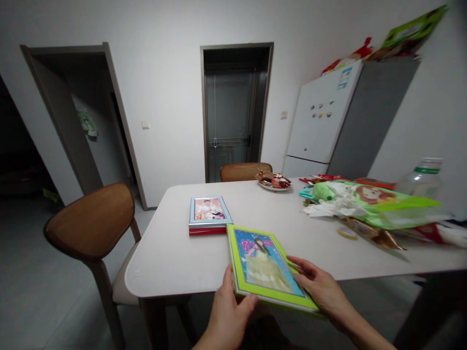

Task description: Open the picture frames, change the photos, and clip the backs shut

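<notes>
A green picture frame (268, 266) is held at the table's near edge, its picture of a figure in a pale yellow dress facing up. My left hand (230, 311) grips its lower left corner, thumb along the front edge. On the right side, my right hand (316, 287) holds the frame's edge with its fingers on the border. Just beyond the frame's far left corner, a light blue picture frame (207, 210) lies on the table, stacked on a red one (207, 231).
The white table (175, 272) has rounded corners. On its right lie a green plastic bag (386, 199), crumpled tissues (335, 208), a tape roll (346, 234) and a clear bottle (423, 180). A plate (275, 186) stands at the back. Brown chairs (93, 221) flank the left and far sides.
</notes>
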Demonstrator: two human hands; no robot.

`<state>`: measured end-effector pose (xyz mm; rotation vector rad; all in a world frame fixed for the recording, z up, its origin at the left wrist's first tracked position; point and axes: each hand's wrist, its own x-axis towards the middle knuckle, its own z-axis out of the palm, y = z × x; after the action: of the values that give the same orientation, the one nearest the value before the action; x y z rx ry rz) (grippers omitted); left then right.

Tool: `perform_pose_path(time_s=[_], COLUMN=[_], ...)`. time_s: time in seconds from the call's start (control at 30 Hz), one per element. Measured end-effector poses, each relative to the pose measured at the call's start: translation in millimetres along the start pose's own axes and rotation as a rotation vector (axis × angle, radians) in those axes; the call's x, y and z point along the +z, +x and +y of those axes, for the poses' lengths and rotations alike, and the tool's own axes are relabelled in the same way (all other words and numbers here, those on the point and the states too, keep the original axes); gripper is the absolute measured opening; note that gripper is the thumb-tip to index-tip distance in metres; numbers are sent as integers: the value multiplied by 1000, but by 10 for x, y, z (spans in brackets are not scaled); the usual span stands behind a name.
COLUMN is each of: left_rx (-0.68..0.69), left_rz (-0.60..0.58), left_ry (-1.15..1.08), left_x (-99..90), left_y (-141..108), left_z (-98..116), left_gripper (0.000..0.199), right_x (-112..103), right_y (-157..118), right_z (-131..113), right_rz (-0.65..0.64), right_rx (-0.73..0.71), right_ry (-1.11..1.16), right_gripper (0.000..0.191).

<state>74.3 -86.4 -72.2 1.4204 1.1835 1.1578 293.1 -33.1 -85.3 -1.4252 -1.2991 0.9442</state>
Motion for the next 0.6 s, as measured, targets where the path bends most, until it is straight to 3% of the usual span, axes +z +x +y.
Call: perform_pose_path(time_s=[0.13, 0.3, 0.47, 0.6], left_rx=[-8, 18, 51, 109], left_rz=[-115, -136, -139, -161], left_ry=[282, 636, 732, 719], left_x=[296, 538, 641, 564], left_y=[239, 555, 802, 862], left_z=[64, 62, -19, -113], left_gripper=[51, 38, 31, 31], right_x=[-366, -646, -680, -597], right_y=[287, 702, 1040, 1164], right_z=[29, 123, 247, 214], right_rz=[-28, -46, -71, -27], right_rx=[2, -49, -111, -190], right_ry=[-197, -362, -569, -840], right_gripper=[37, 40, 43, 40])
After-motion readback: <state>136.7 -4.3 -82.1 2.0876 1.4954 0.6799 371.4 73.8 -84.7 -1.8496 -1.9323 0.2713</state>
